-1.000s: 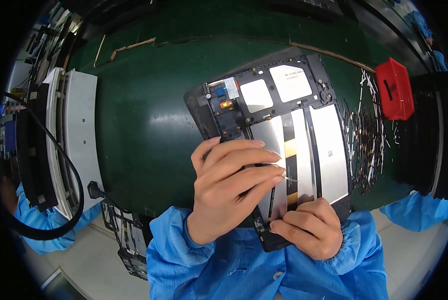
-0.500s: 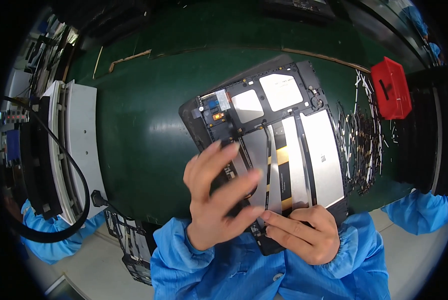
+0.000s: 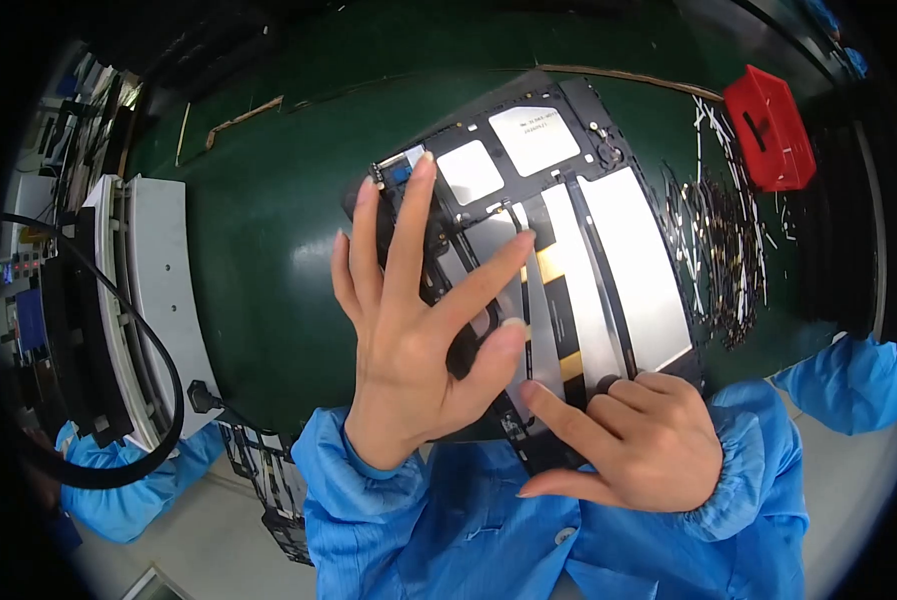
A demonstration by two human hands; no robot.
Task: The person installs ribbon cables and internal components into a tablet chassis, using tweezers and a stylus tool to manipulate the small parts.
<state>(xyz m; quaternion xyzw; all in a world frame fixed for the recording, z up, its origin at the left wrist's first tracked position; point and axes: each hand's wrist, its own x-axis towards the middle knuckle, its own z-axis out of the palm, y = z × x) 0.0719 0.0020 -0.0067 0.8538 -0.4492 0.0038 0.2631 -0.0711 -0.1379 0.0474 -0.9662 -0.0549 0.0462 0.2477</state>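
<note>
Tilted in front of me is a tablet-like device with its inside exposed, a black frame (image 3: 476,213) with silver and white panels (image 3: 641,262). Narrow dark flat cables (image 3: 527,325) run lengthwise between the panels. Over its left part my left hand (image 3: 404,335) lies spread, with two fingertips by the upper left corner and the index fingertip at the upper end of one cable. My right hand (image 3: 641,445) stretches its index finger onto the lower end of that same cable. Its thumb sticks out and its other fingers are curled. Neither hand visibly holds anything.
A pile of thin black and white strips (image 3: 719,250) lies right of the device, beside a red bin (image 3: 772,130). White curved panels (image 3: 169,290) stand at the left behind a black cable loop (image 3: 174,370). More dark frames (image 3: 269,470) sit at lower left. Blue sleeves show at both sides.
My left hand has moved up the device, its fingers spreading along the cable and corner. My right hand has gone from a pinch-like pose to a stretched index finger. The whole view has shifted slightly.
</note>
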